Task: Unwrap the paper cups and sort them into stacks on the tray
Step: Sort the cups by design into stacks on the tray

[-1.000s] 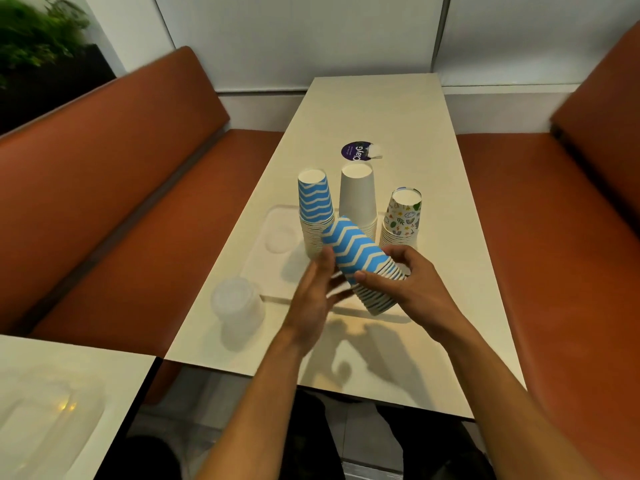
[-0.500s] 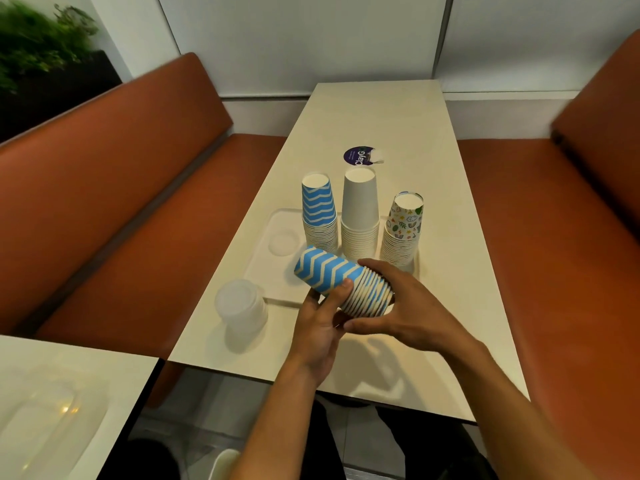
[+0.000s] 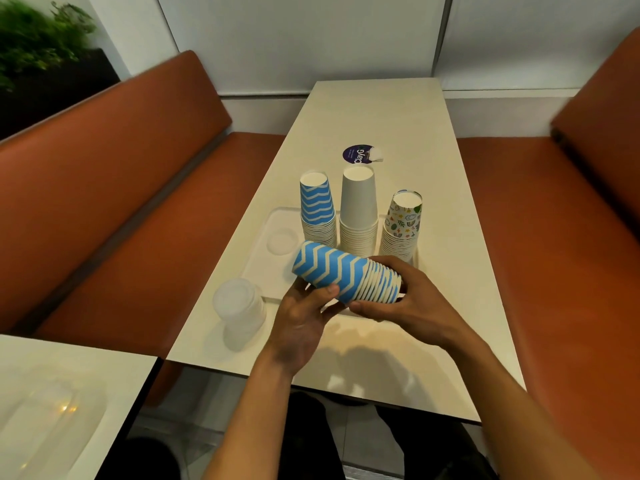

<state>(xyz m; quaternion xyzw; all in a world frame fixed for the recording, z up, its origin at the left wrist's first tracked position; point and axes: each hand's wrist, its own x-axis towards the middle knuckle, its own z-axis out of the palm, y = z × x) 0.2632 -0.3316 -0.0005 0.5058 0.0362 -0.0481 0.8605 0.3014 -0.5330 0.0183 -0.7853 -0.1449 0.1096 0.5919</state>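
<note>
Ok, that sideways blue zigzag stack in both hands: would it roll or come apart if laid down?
Probably it would roll: the blue zigzag stack is round, tapered and lying sideways. It looks light, being thin paper cups. The nested cups may slide apart; the left hand and right hand grip opposite ends.

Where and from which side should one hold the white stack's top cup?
Hold its smooth upper wall from above: the white stack stands upside down, narrow end up and tallest, while the standing blue stack and patterned stack crowd its sides lower down.
</note>
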